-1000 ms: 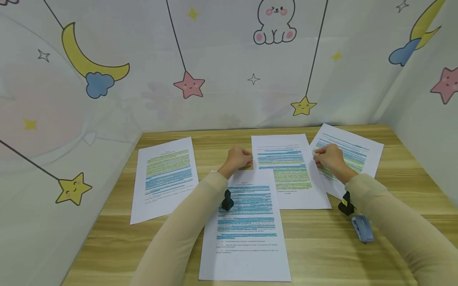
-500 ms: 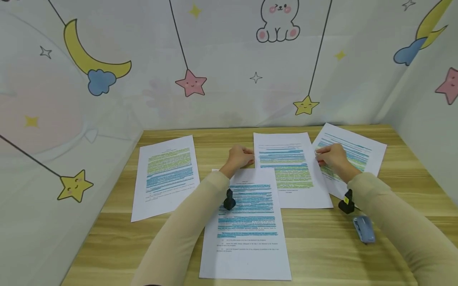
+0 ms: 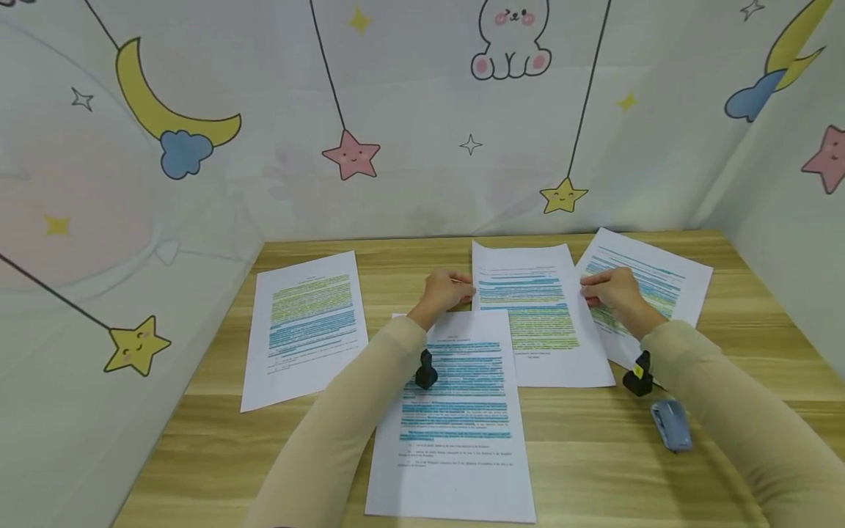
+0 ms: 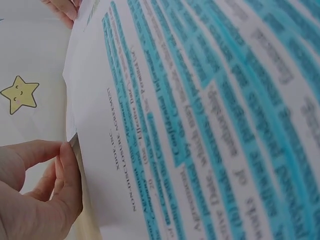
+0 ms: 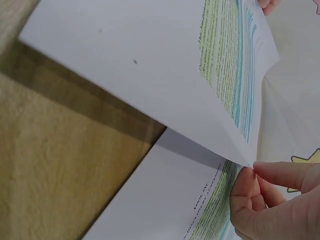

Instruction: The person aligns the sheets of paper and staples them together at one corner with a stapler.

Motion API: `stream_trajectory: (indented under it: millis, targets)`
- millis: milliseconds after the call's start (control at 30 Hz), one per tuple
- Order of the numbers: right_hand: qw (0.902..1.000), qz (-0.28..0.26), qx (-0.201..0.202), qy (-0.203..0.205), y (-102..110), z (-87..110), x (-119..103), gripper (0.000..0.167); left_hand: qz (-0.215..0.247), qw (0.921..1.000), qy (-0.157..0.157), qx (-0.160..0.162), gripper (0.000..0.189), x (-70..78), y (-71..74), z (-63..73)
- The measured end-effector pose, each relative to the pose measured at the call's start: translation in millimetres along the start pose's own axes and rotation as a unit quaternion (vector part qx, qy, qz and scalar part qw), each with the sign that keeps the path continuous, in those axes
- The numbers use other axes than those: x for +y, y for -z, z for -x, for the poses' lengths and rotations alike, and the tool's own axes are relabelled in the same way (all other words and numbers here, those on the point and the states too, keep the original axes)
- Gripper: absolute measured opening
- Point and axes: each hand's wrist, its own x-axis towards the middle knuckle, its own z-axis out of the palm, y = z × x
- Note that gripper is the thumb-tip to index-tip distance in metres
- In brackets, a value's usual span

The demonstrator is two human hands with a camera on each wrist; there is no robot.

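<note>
A printed sheet of paper (image 3: 531,315) with blue and yellow-green highlighting lies at the back middle, slightly bowed. My left hand (image 3: 442,293) pinches its left edge between thumb and fingers. At its right edge my right hand (image 3: 614,292) has a pinch grip too, clear in the right wrist view, where the sheet (image 5: 125,70) stands off the table and casts a shadow. Another sheet (image 3: 455,480), mostly blue-highlighted, overlaps its lower left part. Beneath the right hand lies a tilted highlighted sheet (image 3: 689,277).
A further highlighted sheet (image 3: 304,381) lies at the left of the wooden table (image 3: 581,462). A blue-grey stapler (image 3: 671,425) sits beside the right forearm. Patterned white cloth (image 3: 409,198) stands behind the table and along its sides.
The middle sheet's upper left corner has risen and curled, and its left edge has shifted slightly right with my left hand. My right hand keeps nearly the same place.
</note>
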Motion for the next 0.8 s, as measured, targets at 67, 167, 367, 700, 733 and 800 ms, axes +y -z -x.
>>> stream_trajectory:
  millis: [67,167,367,700,733,800]
  targets:
    - [1.0,0.001,0.001,0.0,-0.8,0.5,-0.2,0.036,-0.003,1.0,0.001,0.002,0.013,-0.3,-0.8,-0.2]
    - [1.0,0.006,0.003,0.004,-1.7,1.2,0.0,0.035,-0.004,1.0,0.0,0.002,0.014,-0.7,-1.8,-0.3]
    - [0.9997,0.017,0.0,0.019,-1.0,2.1,2.1,0.037,-0.01,0.9999,0.004,0.005,0.013,0.3,-4.2,0.5]
    - [0.9985,0.031,0.006,0.046,0.2,4.2,1.5,0.034,-0.013,0.9996,0.017,0.02,0.011,2.6,-6.6,0.6]
    - [0.9982,0.034,0.004,0.05,0.9,4.8,1.1,0.034,-0.013,0.9995,0.017,0.021,0.011,2.9,-6.6,0.8]
    - [0.9977,0.041,0.002,0.054,2.4,5.8,0.0,0.033,-0.011,0.9995,0.017,0.022,0.011,3.6,-6.7,1.1]
